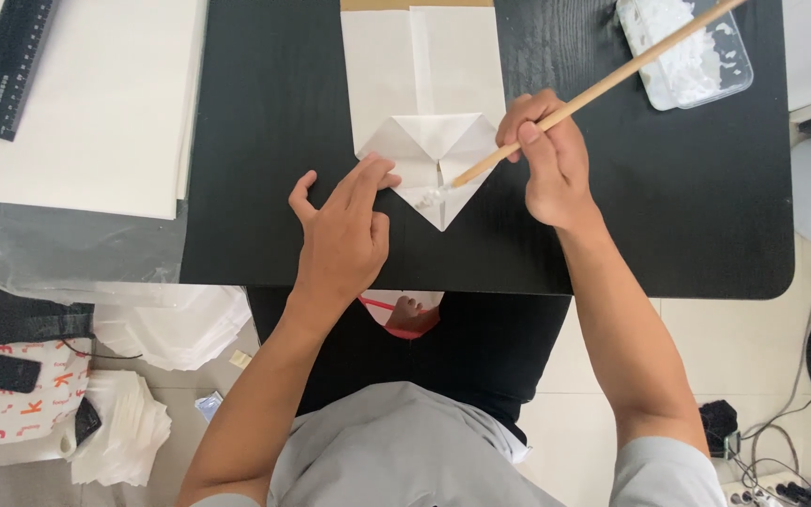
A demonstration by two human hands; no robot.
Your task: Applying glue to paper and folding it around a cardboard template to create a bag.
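Observation:
A white folded paper bag point(424, 84) lies on the black table point(265, 122), its near end folded into a downward-pointing triangle point(434, 155). My left hand point(344, 230) rests flat beside that triangle, its fingertips pressing on the left flap. My right hand point(546, 155) grips a long wooden brush point(612, 80), and the brush tip touches the lower part of the triangle, where white paste shows.
A clear plastic tray point(692, 52) of white paste sits at the table's far right. White paper sheets point(96, 103) with a black ruler point(9, 66) lie at left. Stacks of white paper point(175, 324) and a phone point(0, 372) lie below left. Cables lie on the floor at right.

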